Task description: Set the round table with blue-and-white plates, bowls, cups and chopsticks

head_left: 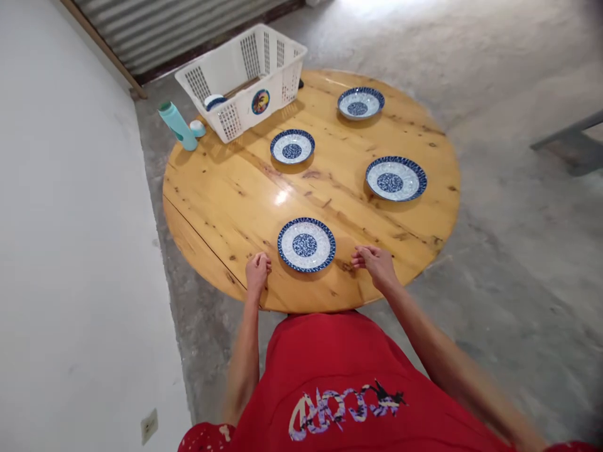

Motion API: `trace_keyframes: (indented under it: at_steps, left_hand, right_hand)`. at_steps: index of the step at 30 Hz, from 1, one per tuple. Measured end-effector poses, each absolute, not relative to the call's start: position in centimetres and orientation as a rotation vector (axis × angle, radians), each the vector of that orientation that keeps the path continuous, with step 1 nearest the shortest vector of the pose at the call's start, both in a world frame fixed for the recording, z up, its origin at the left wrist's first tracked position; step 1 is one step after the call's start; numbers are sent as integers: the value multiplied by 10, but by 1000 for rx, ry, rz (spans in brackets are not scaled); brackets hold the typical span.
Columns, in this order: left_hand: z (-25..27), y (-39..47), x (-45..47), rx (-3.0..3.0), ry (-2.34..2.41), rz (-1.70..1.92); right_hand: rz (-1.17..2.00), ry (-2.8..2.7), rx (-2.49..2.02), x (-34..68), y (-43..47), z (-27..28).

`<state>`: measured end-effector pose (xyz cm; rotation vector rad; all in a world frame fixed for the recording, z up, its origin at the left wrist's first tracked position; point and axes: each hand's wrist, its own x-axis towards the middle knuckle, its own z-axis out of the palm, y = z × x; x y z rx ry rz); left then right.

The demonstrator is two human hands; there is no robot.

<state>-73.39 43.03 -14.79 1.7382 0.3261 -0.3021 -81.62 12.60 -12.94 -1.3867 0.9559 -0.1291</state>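
A blue-and-white plate [304,245] lies flat near the front edge of the round wooden table [226,207]. Just left of it rests my left hand [258,271], fingers curled in, with nothing visible in them. On the plate's other side is my right hand [375,263], its fingers bent together and apart from the plate; I see nothing held there either. Farther off sit a matching plate [396,179] on the right, a smaller one [293,147] toward the middle, and a deeper-looking dish [360,103] at the back.
At the table's back left stands a white plastic basket [245,110], with a blue-rimmed dish [214,102] and a brownish item inside. Beside it are a turquoise bottle [178,127] and a small white-and-turquoise round item [198,129]. A white wall [80,220] runs along the left.
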Motion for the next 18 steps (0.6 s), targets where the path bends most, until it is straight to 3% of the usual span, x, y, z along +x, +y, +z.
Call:
trace_keyframes:
  at_steps: [8, 18]
  left_hand:
    - [-145, 462, -749, 1655, 473, -265]
    - [-112, 456, -716, 1760, 486, -81]
  right_hand:
    - [-132, 840, -1474, -767, 132, -99]
    - [28, 694, -1452, -623, 125, -83]
